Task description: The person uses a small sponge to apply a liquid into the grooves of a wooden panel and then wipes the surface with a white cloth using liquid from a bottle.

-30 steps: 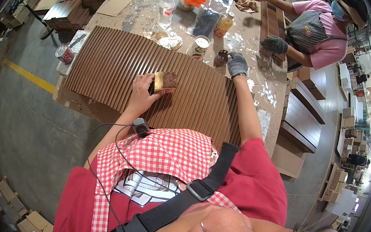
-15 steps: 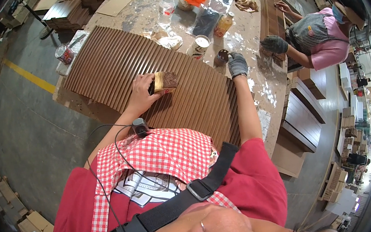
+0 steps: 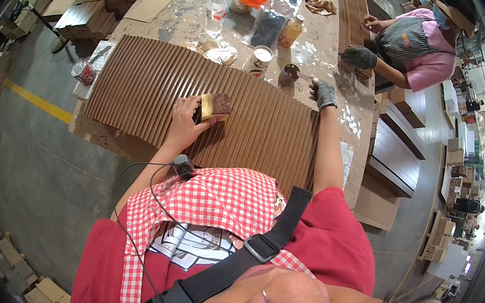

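A brown ribbed wood panel (image 3: 143, 79) lies across the table in front of me. My left hand (image 3: 185, 121) is closed around a block with a yellow band and a brown, rough end (image 3: 216, 106), possibly a wide brush, over the panel's middle. My right hand (image 3: 324, 93), in a grey glove, is closed on a thin, light-coloured tool (image 3: 305, 76) beyond the panel's right edge. The tool's far end points at a small dark pot (image 3: 290, 73); whether it touches the pot's contents I cannot tell.
A white-topped can (image 3: 261, 57), a bottle of amber liquid (image 3: 291, 31), a clear bottle (image 3: 217, 4) and crumpled rags (image 3: 218, 51) stand or lie beyond the panel. Another can (image 3: 84, 71) is at the left. Across the table, a co-worker (image 3: 416, 39) handles a long brown board (image 3: 352, 8).
My right hand has drawn back to the right, away from the small pot, so the thin tool now shows between them. My left hand and its block have stayed in place.
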A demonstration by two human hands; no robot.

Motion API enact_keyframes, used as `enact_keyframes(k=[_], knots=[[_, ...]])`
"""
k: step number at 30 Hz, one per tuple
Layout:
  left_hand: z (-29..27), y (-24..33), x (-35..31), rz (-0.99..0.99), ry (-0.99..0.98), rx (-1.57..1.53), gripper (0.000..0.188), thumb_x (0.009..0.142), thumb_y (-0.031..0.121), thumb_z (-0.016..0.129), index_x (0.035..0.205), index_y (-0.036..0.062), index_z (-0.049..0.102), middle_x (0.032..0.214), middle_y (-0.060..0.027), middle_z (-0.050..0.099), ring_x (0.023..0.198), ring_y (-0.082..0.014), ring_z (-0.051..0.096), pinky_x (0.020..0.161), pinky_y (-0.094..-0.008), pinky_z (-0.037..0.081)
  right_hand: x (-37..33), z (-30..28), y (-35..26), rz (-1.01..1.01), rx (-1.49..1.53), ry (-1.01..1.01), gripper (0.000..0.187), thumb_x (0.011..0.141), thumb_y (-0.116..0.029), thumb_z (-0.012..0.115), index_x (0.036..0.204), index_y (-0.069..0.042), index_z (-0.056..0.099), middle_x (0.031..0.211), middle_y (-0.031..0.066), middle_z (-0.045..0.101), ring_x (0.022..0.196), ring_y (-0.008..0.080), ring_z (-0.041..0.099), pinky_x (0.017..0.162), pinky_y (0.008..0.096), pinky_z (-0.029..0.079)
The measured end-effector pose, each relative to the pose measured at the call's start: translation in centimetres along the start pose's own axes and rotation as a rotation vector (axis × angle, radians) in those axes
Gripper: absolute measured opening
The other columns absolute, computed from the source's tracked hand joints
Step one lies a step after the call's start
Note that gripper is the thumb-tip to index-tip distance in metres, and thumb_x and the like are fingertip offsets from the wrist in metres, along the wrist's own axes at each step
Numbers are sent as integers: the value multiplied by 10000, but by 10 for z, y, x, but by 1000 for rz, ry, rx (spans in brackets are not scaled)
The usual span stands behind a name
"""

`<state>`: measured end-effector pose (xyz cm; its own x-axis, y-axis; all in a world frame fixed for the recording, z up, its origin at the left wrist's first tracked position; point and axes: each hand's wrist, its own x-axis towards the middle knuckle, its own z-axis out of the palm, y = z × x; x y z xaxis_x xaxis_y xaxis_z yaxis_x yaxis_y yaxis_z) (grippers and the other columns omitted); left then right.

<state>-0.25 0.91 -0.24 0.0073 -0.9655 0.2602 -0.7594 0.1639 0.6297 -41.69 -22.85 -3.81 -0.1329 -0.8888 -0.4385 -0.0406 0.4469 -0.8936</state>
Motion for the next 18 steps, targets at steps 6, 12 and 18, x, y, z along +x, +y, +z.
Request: enact_keyframes(k=[6, 12, 18], knots=[[-3, 5, 1, -26, -4, -9, 695, 775, 419, 788, 1288, 28, 530, 1175, -113, 549, 1128, -295, 476, 988, -440, 376, -49, 16, -23, 25, 228, -145, 283, 955, -230, 609, 1194, -82, 649, 783, 21, 629, 631, 136, 565, 552, 274, 492], [-3, 6, 1, -37, -14, -2, 635, 776, 346, 790, 1269, 36, 536, 1179, -114, 552, 1149, -296, 470, 992, -432, 378, -145, 87, -31, -265, -21, -435, 303, 952, -255, 619, 1166, -46, 667, 880, 46, 675, 727, 114, 611, 647, 259, 526], [-2, 2, 1, -2, -23, 5, 536, 770, 257, 774, 1202, 13, 571, 1181, -121, 565, 1151, -304, 471, 993, -424, 378, -203, 145, -2, -473, -131, -417, 218, 983, -164, 581, 1144, -93, 710, 885, -2, 654, 759, 79, 572, 711, 232, 492]])
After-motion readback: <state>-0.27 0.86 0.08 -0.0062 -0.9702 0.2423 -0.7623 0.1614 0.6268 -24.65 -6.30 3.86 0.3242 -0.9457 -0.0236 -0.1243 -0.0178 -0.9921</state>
